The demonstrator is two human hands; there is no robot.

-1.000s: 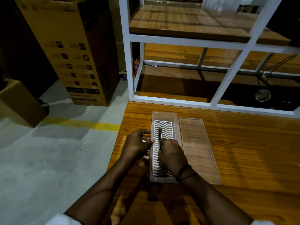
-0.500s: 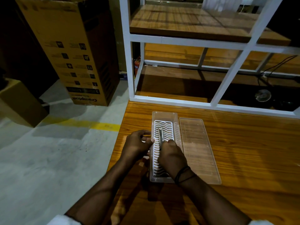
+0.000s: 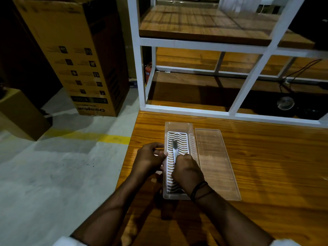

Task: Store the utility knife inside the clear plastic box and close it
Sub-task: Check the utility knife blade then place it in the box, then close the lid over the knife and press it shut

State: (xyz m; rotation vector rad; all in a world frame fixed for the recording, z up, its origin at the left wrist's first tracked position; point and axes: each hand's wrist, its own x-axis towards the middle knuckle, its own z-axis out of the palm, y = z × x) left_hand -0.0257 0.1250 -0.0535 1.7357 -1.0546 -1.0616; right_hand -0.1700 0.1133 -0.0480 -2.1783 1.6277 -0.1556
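A clear plastic box [image 3: 178,125] stands open on the wooden table [image 3: 266,157], with a white wavy grid insert [image 3: 182,139] in its bottom. Its clear lid [image 3: 215,162] lies flat on the table just right of it. The slim grey utility knife [image 3: 174,148] lies lengthwise inside the box, low over the grid. My right hand [image 3: 187,170] grips the knife's near end within the box. My left hand [image 3: 150,158] holds the box's left wall, thumb on the rim.
A white metal shelf frame [image 3: 230,115] with wooden boards stands along the table's far edge. The table's left edge [image 3: 130,148] drops to a grey floor with a yellow line. Tall cardboard cartons [image 3: 71,55] stand at the far left.
My right hand has lowered the knife a little deeper into the box and tipped it flatter over the grid. My left hand has stayed on the box's wall.
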